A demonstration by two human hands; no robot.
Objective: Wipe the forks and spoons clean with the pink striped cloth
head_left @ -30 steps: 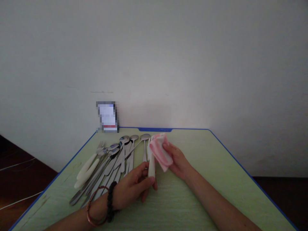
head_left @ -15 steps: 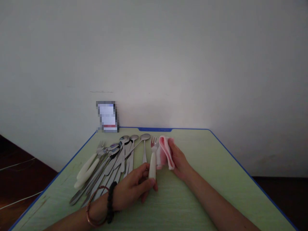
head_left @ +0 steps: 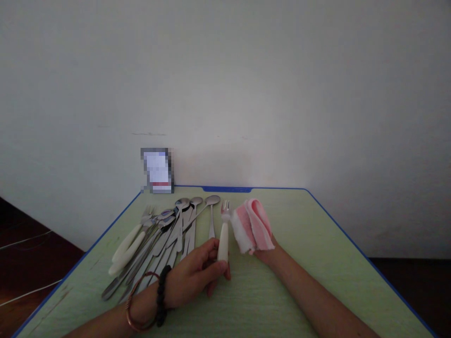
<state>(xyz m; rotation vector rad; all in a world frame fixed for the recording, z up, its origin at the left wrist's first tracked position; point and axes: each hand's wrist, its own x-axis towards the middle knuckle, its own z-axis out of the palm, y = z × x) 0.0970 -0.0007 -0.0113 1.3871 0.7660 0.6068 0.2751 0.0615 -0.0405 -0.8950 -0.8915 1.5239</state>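
Upright between the fingers and thumb of my left hand [head_left: 197, 270] is a fork [head_left: 224, 234] with a white handle and metal tines pointing away from me. Just right of it, a folded pink and white cloth [head_left: 252, 225] covers most of my right hand [head_left: 266, 253], which grips it from behind; those fingers are hidden. The cloth's left edge is close to the fork's neck, and I cannot tell whether they touch. Left of my left hand lies a pile of metal spoons [head_left: 182, 203] and other cutlery, with white-handled forks [head_left: 127, 253] at its left side.
A blurred-out device with a lit screen [head_left: 157, 171] leans on the wall [head_left: 282, 94] at the table's back left. The pale green table [head_left: 299, 291] has a blue rim. Cables [head_left: 31, 239] run over the dark floor at left.
My right hand has turned, and the cloth has swung to the right, now showing its pink and white face in front of the fingers. My left hand and the fork stay in place.
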